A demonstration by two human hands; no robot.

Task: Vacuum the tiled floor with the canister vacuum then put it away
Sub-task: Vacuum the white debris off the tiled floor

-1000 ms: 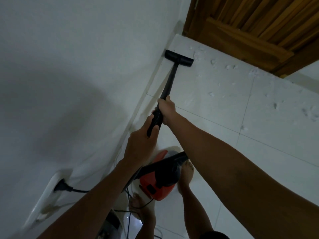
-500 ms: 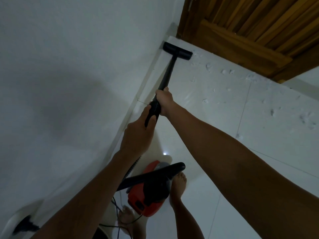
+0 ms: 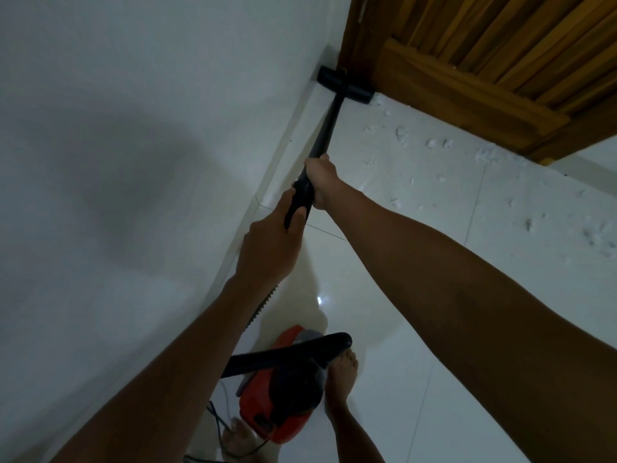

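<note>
Both hands hold the black wand [image 3: 325, 133]: the right hand [image 3: 322, 182] grips it higher, the left hand [image 3: 272, 248] clasps its ribbed end. The floor head [image 3: 344, 85] sits in the corner by the wooden door [image 3: 467, 61], and the red canister [image 3: 283, 396] hangs between the bare feet.

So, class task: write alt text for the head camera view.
Both hands, right hand ahead of left hand, grip a black vacuum wand, its floor nozzle in the corner by a wooden door. White debris dots the tiles.

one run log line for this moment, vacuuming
step: vacuuming corner | left hand: grips hose cuff | right hand: grips wand | floor head: at door base | debris: remains right
</note>
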